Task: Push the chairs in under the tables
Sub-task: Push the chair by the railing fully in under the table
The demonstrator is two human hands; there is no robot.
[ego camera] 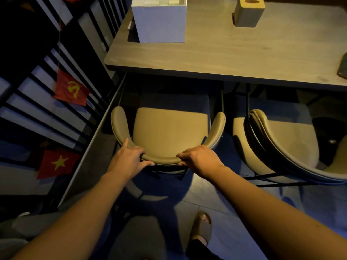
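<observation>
Chair (170,131) just short of the table (234,59), seat front at the shadow under the table edge, most of the seat still out in the open. Tan padded seat, curved tan backrest wrapping round to both sides, thin dark metal legs. Left hand (129,158) laid over the left bend of the backrest, fingers spread, thumb tucked under the rim. Right hand (200,159) closed round the rim right of centre, fingers curled over the top, thumb below. Narrow strip of floor left of the chair, bounded by a grey ledge and a slatted railing (56,87) hung with red flags (70,91). Right of the chair, a small gap, then a second chair (281,147), angled and also out from the table. Open tiled floor behind the chair, a sandalled foot (201,228) there. Beyond the chair, on the table, a white box (161,21) and a tan block (247,13).
</observation>
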